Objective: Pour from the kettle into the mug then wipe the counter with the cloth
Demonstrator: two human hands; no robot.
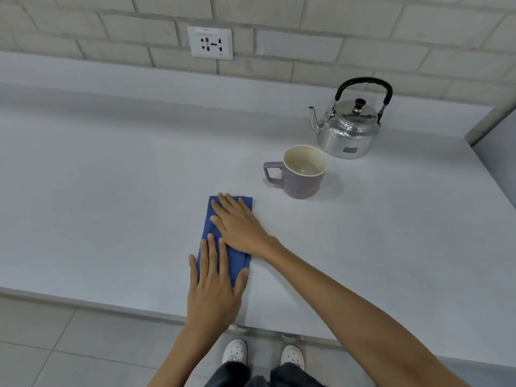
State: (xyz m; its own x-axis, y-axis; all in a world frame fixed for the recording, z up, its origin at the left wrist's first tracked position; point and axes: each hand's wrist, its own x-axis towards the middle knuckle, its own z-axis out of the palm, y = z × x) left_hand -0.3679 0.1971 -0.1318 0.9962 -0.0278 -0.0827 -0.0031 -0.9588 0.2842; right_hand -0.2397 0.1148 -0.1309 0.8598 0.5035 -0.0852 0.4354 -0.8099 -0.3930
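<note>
A folded blue cloth (236, 259) lies flat on the pale grey counter (111, 191), near its front edge. My left hand (213, 286) presses flat on the cloth's near end, fingers spread. Flat on the cloth's far end rests my right hand (238, 224), its arm coming in from the lower right. Behind and to the right stands a purple mug (300, 171) with a cream inside and clear liquid in it, handle to the left. A shiny metal kettle (347, 127) with a black handle stands upright just behind the mug, spout to the left.
A white wall socket (210, 43) sits in the brick wall behind the counter. A raised ledge (139, 88) runs along the back. The counter's right end meets a grey wall (494, 141). Below the front edge are floor tiles and my white shoes (234, 351).
</note>
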